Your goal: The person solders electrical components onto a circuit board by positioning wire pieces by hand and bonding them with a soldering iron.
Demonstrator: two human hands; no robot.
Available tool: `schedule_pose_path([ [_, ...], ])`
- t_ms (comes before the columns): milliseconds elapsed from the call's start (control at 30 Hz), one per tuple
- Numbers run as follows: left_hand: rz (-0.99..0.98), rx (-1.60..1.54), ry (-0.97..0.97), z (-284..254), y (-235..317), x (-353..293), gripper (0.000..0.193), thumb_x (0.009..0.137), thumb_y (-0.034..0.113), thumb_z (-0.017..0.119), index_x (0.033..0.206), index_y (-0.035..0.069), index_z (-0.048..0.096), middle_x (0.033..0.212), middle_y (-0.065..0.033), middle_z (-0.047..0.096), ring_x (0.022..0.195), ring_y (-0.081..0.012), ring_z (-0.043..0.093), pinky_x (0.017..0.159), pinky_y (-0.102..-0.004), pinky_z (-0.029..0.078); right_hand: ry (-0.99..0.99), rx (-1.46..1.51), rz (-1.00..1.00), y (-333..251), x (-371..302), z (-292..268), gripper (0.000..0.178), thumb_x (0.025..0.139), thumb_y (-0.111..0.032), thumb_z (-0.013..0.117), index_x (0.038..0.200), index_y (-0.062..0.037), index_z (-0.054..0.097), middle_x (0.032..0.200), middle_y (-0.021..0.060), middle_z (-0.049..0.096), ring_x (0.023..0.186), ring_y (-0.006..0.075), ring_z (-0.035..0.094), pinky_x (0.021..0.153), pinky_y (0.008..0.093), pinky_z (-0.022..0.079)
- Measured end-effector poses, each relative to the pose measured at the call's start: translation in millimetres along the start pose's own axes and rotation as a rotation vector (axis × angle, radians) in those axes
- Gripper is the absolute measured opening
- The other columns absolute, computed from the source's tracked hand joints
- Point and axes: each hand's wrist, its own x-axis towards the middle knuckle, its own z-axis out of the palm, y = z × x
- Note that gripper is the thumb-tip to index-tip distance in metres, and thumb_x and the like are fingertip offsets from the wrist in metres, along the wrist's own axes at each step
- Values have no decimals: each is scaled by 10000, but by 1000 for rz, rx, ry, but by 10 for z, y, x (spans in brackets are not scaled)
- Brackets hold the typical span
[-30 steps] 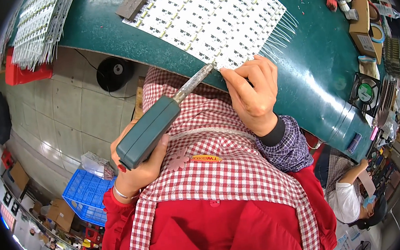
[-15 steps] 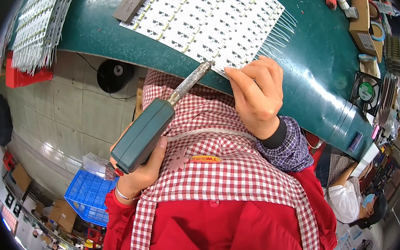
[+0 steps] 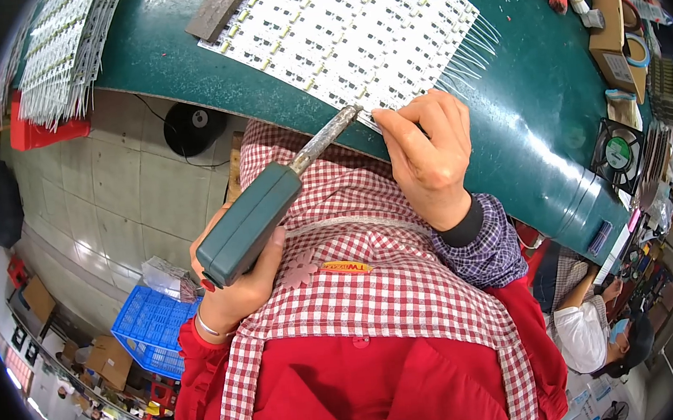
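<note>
Hot-looking work at the panel's near corner

Left hand (image 3: 242,300) wrapped round a dark-green, boxy plastic soldering gun (image 3: 250,224); its worn metal barrel points at the near corner of a white circuit-board panel (image 3: 353,36) dotted with small dark parts. Contact too fine to tell. Right hand (image 3: 435,161) narrow, fingertips drawn together at that corner; cannot tell what they pinch.

Panel lies on a glossy green tabletop (image 3: 529,81), corner close to the surface's near edge; dark-grey rectangular bar (image 3: 223,10) along the panel's left side.

Risks, my judgement: tip beside fingertips, so a slip could burn; a nudge could skew the panel over the edge; a sleeve could snag the thin white wires (image 3: 476,44) off its right side.

Room: bare green right of the wires, toward the black square fan (image 3: 618,155).
</note>
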Motion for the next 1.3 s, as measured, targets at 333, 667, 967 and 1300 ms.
schedule_pose_path([
  [333,109,10,1,-41,-30,-45,259,817,-10,761,1066,-65,719,966,-172,731,810,-266,721,716,-355,566,-12,-22,5,-5,6,3,243,712,39,757,939,-40,721,781,25,566,768,213,575,872,416,459],
  [667,27,5,12,4,-24,-21,227,777,9,777,991,-56,735,920,-172,738,774,-294,724,719,-354,577,-16,-11,17,-24,0,-8,236,711,37,767,930,-40,726,774,23,563,756,207,563,863,410,455],
  [967,65,-22,3,-34,-10,-63,227,826,6,770,1039,-61,729,1019,-184,733,868,-284,724,769,-340,568,-22,-14,16,-28,4,-11,232,718,36,765,933,-38,720,782,26,564,758,212,565,859,410,452],
  [1300,3,-135,-33,-70,85,-70,252,913,20,734,1142,-78,701,1101,-177,734,953,-252,726,829,-337,561,-68,-34,48,-77,14,-119,218,717,34,750,921,-41,732,794,26,583,781,220,584,851,404,457],
])
